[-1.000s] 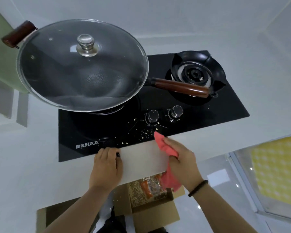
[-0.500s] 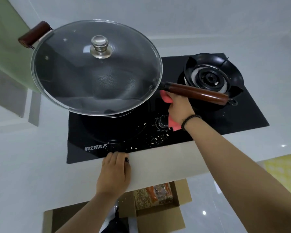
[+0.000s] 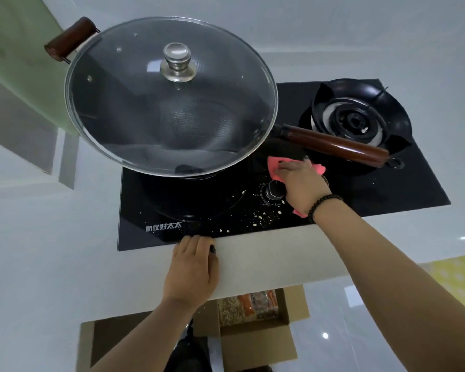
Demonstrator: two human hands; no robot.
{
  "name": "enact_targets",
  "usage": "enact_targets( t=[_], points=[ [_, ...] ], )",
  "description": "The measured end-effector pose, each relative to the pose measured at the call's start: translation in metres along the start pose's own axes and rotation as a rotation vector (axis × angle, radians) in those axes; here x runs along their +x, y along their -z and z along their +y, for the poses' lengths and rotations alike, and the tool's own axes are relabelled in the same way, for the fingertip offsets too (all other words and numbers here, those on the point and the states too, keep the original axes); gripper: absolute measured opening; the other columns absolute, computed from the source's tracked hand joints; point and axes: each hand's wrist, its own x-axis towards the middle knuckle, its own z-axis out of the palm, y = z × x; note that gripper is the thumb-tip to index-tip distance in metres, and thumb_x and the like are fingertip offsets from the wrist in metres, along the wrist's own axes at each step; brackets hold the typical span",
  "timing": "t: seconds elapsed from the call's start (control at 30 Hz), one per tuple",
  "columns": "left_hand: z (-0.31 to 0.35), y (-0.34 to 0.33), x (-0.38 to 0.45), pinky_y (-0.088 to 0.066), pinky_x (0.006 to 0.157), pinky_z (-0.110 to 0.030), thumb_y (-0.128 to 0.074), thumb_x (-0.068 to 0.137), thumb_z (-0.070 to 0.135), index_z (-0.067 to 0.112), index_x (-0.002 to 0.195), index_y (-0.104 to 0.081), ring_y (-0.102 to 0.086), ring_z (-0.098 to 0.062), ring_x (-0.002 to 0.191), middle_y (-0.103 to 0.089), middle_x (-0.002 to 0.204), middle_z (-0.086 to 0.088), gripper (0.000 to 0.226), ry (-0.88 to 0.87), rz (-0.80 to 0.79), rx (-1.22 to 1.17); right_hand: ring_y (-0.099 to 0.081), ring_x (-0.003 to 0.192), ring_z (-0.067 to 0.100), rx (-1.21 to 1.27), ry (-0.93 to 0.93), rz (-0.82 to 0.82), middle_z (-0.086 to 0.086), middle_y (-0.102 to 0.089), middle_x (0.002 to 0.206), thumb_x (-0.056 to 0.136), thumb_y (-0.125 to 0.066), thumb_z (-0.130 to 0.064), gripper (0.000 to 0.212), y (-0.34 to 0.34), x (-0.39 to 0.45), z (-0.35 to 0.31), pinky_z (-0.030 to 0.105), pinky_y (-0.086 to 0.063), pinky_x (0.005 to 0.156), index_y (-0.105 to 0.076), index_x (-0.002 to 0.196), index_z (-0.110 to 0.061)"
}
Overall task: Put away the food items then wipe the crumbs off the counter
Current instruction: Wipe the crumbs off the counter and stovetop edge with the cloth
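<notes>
My right hand (image 3: 302, 185) presses a pink cloth (image 3: 275, 165) flat on the black glass stovetop (image 3: 403, 189), just below the wok's long wooden handle (image 3: 333, 146) and beside a control knob (image 3: 273, 190). The cloth shows on both sides of my fingers and under my wrist. Pale crumbs (image 3: 263, 218) lie scattered on the glass near the stove's front edge. My left hand (image 3: 192, 267) rests on the white counter (image 3: 266, 264) at its front edge, with its fingertips at the stove's rim and nothing in it. Food packets (image 3: 253, 307) lie in an open cardboard box (image 3: 255, 345) on the floor below.
A large wok under a glass lid (image 3: 169, 103) covers the left burner and overhangs the stove's left side. The right burner (image 3: 357, 116) stands bare with its black ring. White counter runs to the left and right of the stove, with a wall behind.
My right hand carried the pink cloth from the counter's front edge up onto the stovetop under the wok handle, and now lies flat on it. My left hand stayed put.
</notes>
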Motion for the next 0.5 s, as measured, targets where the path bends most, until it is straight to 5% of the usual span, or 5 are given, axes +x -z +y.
enact_targets(
  t=[0.1,0.33,0.43,0.5],
  points=[
    [0.000,0.000,0.000,-0.044,0.070,-0.031,-0.037,0.086,0.020,0.014,0.090,-0.054,-0.045,-0.017,0.075,-0.052,0.081,0.001,0.018,-0.003,-0.001,0.004,-0.031,0.136,0.020,-0.038,-0.083,0.020,0.002,-0.048,0.137,0.082,-0.052,-0.003,0.049,-0.010,-0.009,-0.004,0.043,0.002,0.118,-0.051,0.131,-0.012],
    [0.000,-0.002,-0.001,-0.044,0.072,-0.032,-0.036,0.086,0.020,0.014,0.091,-0.054,-0.046,-0.018,0.076,-0.052,0.082,0.001,0.020,0.008,-0.011,0.006,-0.018,0.144,0.026,-0.069,-0.141,0.098,0.006,-0.042,0.145,0.085,-0.042,-0.008,0.052,-0.027,-0.052,-0.024,0.049,0.002,0.119,-0.047,0.137,-0.012],
    [-0.001,-0.003,0.000,-0.044,0.071,-0.032,-0.037,0.086,0.020,0.014,0.091,-0.054,-0.044,-0.017,0.075,-0.052,0.082,0.001,0.019,0.011,-0.012,0.005,-0.009,0.146,0.030,0.135,-0.236,0.102,0.011,-0.019,0.157,0.088,-0.043,-0.002,0.063,-0.047,-0.072,-0.046,0.040,0.000,0.121,-0.026,0.148,-0.011],
    [-0.001,-0.003,0.000,-0.044,0.071,-0.032,-0.036,0.086,0.021,0.014,0.091,-0.054,-0.044,-0.016,0.076,-0.052,0.082,0.002,0.019,0.016,-0.017,0.010,-0.011,0.145,0.029,0.284,-0.245,0.136,0.010,-0.020,0.157,0.086,-0.049,0.003,0.068,-0.053,-0.077,-0.053,0.037,-0.004,0.121,-0.026,0.148,-0.013]
  ],
)
